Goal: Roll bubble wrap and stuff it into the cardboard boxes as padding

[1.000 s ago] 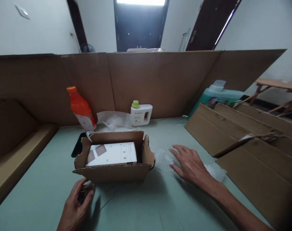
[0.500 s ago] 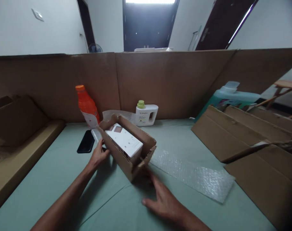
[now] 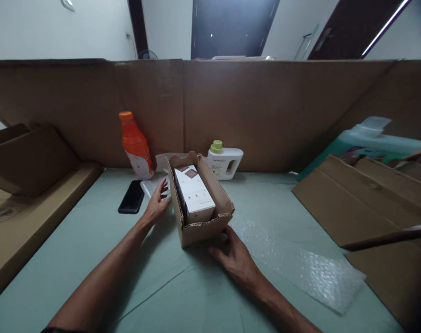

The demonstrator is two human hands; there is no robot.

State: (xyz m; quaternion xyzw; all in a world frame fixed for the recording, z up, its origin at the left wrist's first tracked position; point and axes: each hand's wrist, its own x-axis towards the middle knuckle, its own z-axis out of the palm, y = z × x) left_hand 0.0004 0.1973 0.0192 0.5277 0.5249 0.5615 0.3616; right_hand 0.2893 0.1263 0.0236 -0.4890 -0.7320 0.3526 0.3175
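In the head view, an open cardboard box [image 3: 200, 203] stands on the green table [image 3: 196, 296] between the two hands, one short end turned toward the person. The left hand [image 3: 157, 206] lies with fingers spread and loose against the box's left long wall, gripping nothing. The right hand [image 3: 235, 258] rests open at the box's near right corner, fingertips touching the corrugated wall where it meets the table. Inside the box sits a white carton [image 3: 194, 194], filling most of the width, with a dark gap along its left side; brown squares and small dark marks are printed on its top, too small to read. Just right of the right hand a sheet of bubble wrap [image 3: 294, 263] stretches away toward flattened cardboard sheets [image 3: 370, 208], which close that side. Just left of the left hand lies a black phone [image 3: 131, 202], and beyond it an orange bottle [image 3: 137, 145] with a white label. Beyond the box stands a white jug with a green cap [image 3: 224, 159]; its label print is illegible. A tall cardboard wall [image 3: 259, 111] bounds the far edge. Bare green surface lies near the person, beneath both forearms.
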